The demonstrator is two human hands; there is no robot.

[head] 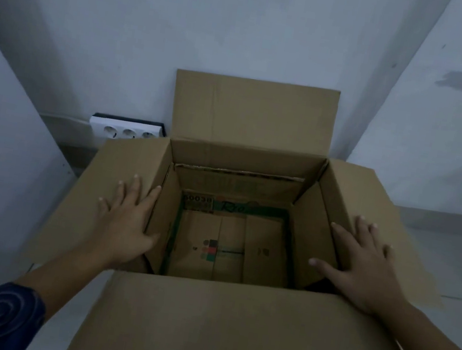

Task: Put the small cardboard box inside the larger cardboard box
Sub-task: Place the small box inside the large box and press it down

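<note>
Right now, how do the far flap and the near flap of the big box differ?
The far flap stands upright against the wall; the near flap is folded outward toward the camera. The far flap is lit and shows creases; the near flap is darker and plainer. Both are plain brown cardboard, untouched: the left hand and right hand press the side flaps.

i see the larger cardboard box (244, 159) standing open between my two hands, all four plain brown flaps spread out, the far one upright. down inside it, lower than both palms and roughly midway between them, sits the small cardboard box (231, 244), brown with green edging, a label and coloured print squares on its upper face.
</note>
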